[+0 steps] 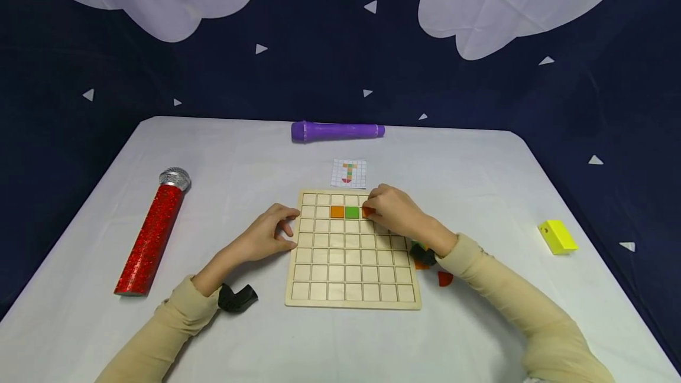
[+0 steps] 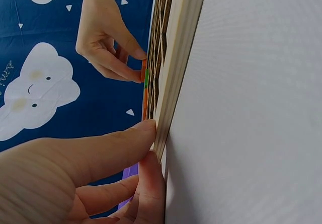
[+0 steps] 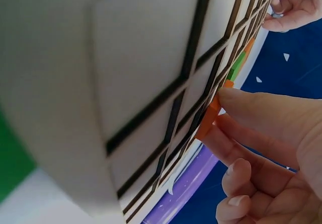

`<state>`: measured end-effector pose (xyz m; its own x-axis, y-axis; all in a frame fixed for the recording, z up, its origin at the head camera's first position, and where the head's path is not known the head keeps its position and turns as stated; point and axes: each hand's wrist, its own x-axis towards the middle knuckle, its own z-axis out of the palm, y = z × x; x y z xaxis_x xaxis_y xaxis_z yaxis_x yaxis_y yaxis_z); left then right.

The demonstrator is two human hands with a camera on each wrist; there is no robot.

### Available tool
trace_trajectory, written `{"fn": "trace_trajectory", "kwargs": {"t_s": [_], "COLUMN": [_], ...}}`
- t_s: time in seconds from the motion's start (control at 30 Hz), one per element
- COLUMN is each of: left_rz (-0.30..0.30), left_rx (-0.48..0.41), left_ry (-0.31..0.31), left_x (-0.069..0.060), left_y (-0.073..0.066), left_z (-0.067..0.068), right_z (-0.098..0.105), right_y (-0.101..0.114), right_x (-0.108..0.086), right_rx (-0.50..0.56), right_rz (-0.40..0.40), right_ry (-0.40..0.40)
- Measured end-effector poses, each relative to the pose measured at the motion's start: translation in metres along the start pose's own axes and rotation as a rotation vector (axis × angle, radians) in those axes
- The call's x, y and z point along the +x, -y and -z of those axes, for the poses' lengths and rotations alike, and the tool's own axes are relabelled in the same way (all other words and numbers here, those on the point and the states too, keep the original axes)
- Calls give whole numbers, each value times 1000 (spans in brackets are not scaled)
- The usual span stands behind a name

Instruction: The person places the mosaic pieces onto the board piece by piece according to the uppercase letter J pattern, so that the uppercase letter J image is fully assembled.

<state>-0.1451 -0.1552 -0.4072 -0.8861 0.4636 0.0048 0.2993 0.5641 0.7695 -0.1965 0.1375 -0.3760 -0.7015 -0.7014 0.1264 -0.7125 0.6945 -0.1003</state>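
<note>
A pale wooden grid board [image 1: 336,257] lies mid-table. An orange square tile [image 1: 337,211] and a green square tile [image 1: 352,212] sit side by side in its second row from the top. Between thumb and fingertips, my right hand [image 1: 396,210] pinches another orange square tile [image 3: 209,116] just right of the green one, at the board's surface; whether it is fully seated I cannot tell. My left hand [image 1: 264,234] rests thumb and finger, spread apart, against the board's left edge [image 2: 176,78]. A small card [image 1: 348,174] with a coloured pattern lies beyond the board.
Loose coloured pieces [image 1: 422,265] lie beside the board, partly hidden under the right wrist, with a red piece [image 1: 445,278] nearby. A purple microphone [image 1: 337,131] is at the back, a red glittery microphone [image 1: 154,235] at left, a yellow block [image 1: 557,237] at right.
</note>
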Motion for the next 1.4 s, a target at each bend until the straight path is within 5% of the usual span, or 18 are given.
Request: {"fn": "trace_trajectory", "kwargs": {"t_s": [0.63,1.4], "left_rz": [8,10], "left_rx": [1,8], "left_ry": [-3,0], "left_x": [1,-1], "left_y": [0,-1], "left_z": [0,0], "right_z": [2,24], "right_y": [-2,-23], "right_x": [0,-73], "right_rx": [11,23], "right_rz": [15,-69], "right_ry": [27,-64]}}
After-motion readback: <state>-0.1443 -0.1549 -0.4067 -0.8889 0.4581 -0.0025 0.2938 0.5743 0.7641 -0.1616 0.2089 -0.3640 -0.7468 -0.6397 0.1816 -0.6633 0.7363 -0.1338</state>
